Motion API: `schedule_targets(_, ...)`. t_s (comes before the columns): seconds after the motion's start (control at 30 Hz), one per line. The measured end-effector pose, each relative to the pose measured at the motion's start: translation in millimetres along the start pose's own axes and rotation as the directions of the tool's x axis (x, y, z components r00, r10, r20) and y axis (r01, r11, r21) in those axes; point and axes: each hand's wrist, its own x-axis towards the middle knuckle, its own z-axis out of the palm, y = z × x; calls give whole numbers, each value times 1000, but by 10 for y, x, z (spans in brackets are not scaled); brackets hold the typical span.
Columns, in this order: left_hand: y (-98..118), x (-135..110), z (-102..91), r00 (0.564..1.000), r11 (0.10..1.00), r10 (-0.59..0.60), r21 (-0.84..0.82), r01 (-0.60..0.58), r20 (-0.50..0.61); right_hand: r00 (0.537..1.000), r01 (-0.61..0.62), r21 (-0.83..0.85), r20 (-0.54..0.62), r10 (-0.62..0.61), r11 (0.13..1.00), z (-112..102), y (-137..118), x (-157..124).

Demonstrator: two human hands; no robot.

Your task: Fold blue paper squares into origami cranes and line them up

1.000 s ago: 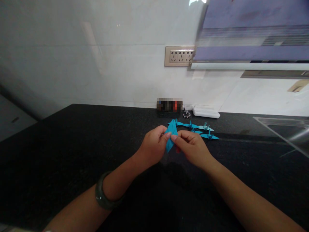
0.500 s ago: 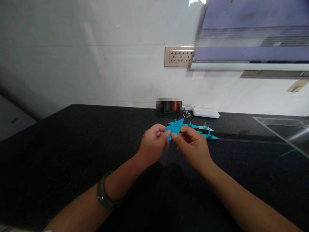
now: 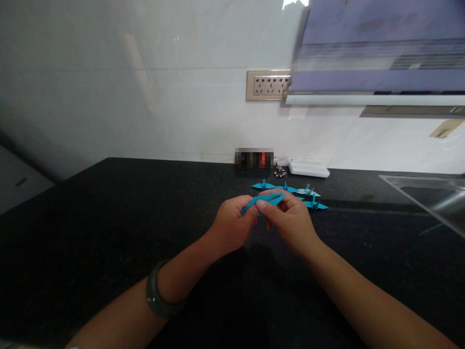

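My left hand [image 3: 231,225] and my right hand [image 3: 289,221] meet above a black counter [image 3: 109,218], both pinching a folded piece of blue paper [image 3: 262,199]. The paper lies nearly flat and edge-on, a narrow strip from the left thumb to the right fingers. Several finished blue paper cranes [image 3: 290,190] sit in a row on the counter just behind my hands. A dark green bangle [image 3: 155,295] circles my left wrist.
A white flat box [image 3: 309,169] and a small dark beaded object [image 3: 280,171] lie at the back by the white wall. A socket strip [image 3: 268,85] is on the wall. A steel sink [image 3: 428,194] is at the right; a hood hangs above it.
The blue paper has turned from upright to nearly flat and edge-on, rotated between my fingers. Both hands have stayed in the same spot.
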Motion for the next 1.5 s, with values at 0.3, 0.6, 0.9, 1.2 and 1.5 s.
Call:
schedule_targets(0.3,-30,37,-54,997,994,-56,-90,60,46,998,17,46,52,-20,999,-91,6,41)
schedule_targets(0.6,-59,76,-64,982,943,-161,-309,124,-97,998,8,29,60,-10,1000,-134,-15,63)
schedule_targets(0.9,-50,66,-47,955,859,-289,-459,226,-72,998,24,20,53,-25,1000,-142,-19,75)
schedule_targets(1.2,-34,62,-34,964,817,-262,-541,200,-40,996,-56,122,76,47,991,-129,-9,64)
schedule_targets(1.5,1,55,-47,974,890,-224,-404,214,21,992,-101,134,95,88,986,-126,-15,71)
